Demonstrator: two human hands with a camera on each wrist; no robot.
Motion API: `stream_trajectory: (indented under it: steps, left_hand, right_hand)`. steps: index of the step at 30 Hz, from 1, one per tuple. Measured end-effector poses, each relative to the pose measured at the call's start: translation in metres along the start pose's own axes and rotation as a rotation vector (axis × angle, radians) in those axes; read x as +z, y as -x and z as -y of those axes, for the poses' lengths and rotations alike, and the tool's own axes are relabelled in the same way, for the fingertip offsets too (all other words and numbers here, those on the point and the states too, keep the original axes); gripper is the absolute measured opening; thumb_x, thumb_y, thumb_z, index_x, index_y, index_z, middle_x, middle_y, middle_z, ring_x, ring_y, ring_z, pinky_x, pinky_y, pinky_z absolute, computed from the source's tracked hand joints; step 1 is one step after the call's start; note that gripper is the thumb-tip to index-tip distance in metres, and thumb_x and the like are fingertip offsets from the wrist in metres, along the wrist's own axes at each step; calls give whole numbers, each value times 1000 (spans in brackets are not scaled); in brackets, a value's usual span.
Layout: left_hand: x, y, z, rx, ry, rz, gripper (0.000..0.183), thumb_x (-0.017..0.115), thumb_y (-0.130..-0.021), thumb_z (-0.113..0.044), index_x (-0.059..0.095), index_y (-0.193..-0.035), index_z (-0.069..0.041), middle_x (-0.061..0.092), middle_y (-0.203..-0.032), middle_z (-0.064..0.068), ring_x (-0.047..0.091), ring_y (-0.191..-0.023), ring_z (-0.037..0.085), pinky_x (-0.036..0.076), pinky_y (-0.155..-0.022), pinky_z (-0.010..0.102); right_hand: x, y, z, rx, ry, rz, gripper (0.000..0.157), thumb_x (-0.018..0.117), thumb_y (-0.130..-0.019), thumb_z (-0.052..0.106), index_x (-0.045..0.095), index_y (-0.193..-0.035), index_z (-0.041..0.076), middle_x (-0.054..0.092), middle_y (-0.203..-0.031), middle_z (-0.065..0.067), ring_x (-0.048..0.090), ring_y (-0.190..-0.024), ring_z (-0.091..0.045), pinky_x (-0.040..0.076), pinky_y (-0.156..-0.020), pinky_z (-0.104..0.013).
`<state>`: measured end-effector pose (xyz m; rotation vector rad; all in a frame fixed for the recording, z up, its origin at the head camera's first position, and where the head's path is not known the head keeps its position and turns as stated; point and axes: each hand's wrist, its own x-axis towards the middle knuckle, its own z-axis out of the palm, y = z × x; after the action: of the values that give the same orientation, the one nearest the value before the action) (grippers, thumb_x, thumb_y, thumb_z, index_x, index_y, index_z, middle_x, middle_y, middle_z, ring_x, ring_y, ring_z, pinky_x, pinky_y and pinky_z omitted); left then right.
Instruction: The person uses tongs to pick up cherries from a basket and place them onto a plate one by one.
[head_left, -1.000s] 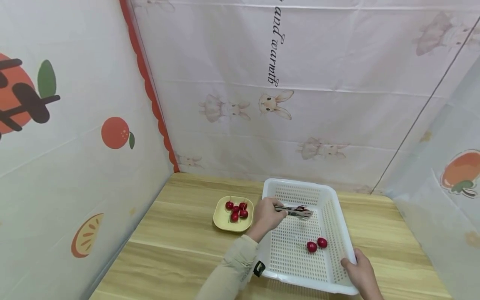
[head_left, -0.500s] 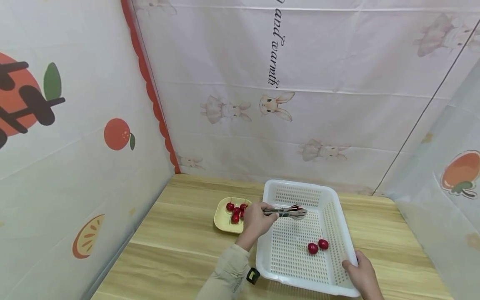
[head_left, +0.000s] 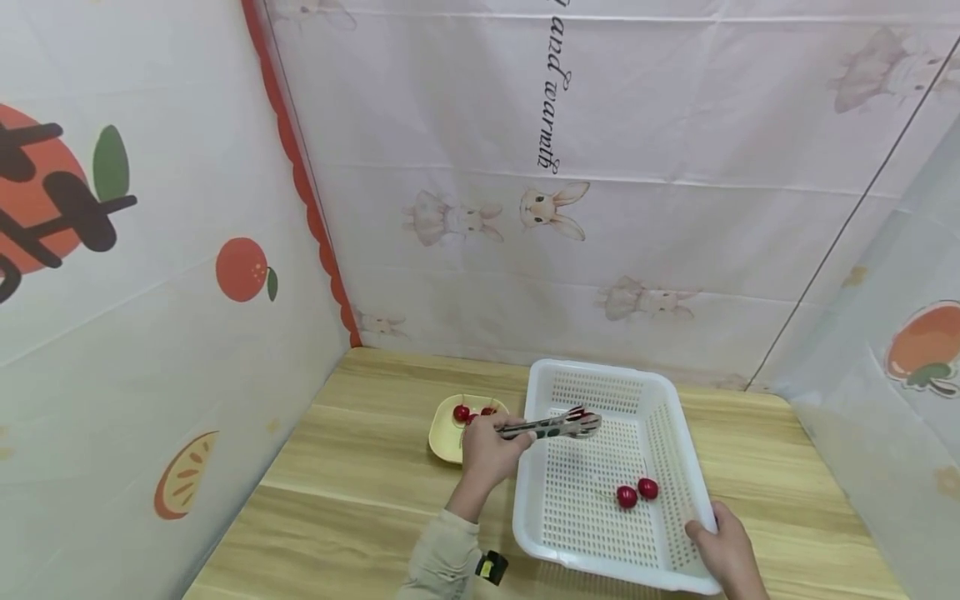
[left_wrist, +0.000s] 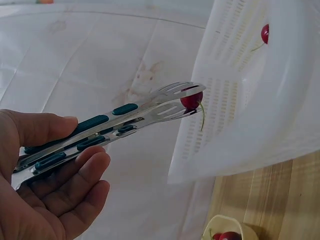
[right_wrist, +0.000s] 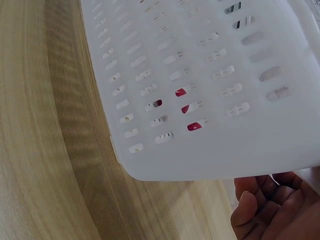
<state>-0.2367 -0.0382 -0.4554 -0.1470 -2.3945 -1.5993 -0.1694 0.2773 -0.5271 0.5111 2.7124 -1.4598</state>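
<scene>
My left hand (head_left: 491,454) holds metal serving tongs (head_left: 551,428) with dark green grips, the thumb on one arm and the fingers on the other. Between the tong tips is a red cherry (left_wrist: 190,101), its green stem hanging down. The tips are over the left part of a white perforated plastic basket (head_left: 534,533). Two cherries (head_left: 627,497) lie on the basket floor. My right hand (head_left: 723,546) grips the basket's right rim near the front corner, thumb on the inside. The left hand partly covers a small yellow dish (head_left: 444,437) holding several cherries (head_left: 461,412).
The basket and dish stand side by side on a wood-grain table (head_left: 337,500). A printed white sheet (head_left: 465,125) rises behind the table, with similar printed walls on both sides. A black wrist strap (head_left: 492,567) shows at the left sleeve.
My left hand has moved left with the tongs and cherry, from over the basket to in front of the yellow dish. My right hand stays on the rim.
</scene>
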Motion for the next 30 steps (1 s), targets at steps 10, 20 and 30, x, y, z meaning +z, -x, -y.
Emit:
stream_trajectory:
  steps: [10,20,30]
  left_hand:
    - [-24,1,10,-15,47,-88,13,78,-72,-15,75,-83,-11,64,-70,-3,53,-55,11,43,-50,29]
    - [-46,5,19,-77,156,-125,16,78,-73,-14,73,-87,-6,67,-79,3,55,-59,13,45,-51,27]
    - [-66,8,24,-135,174,-175,17,78,-74,-13,73,-88,-6,66,-80,7,52,-55,16,43,-45,26]
  right_hand:
    - [-2,0,1,-18,4,-5,44,50,-86,4,38,-122,-17,55,-99,-30,61,-78,-30,52,-64,-39]
    - [1,0,-1,-21,15,-12,43,50,-85,4,39,-122,-16,55,-99,-32,61,-77,-30,52,-64,-40]
    - [0,0,1,-16,25,-5,45,50,-86,5,37,-123,-17,51,-106,-36,59,-84,-37,51,-68,-43]
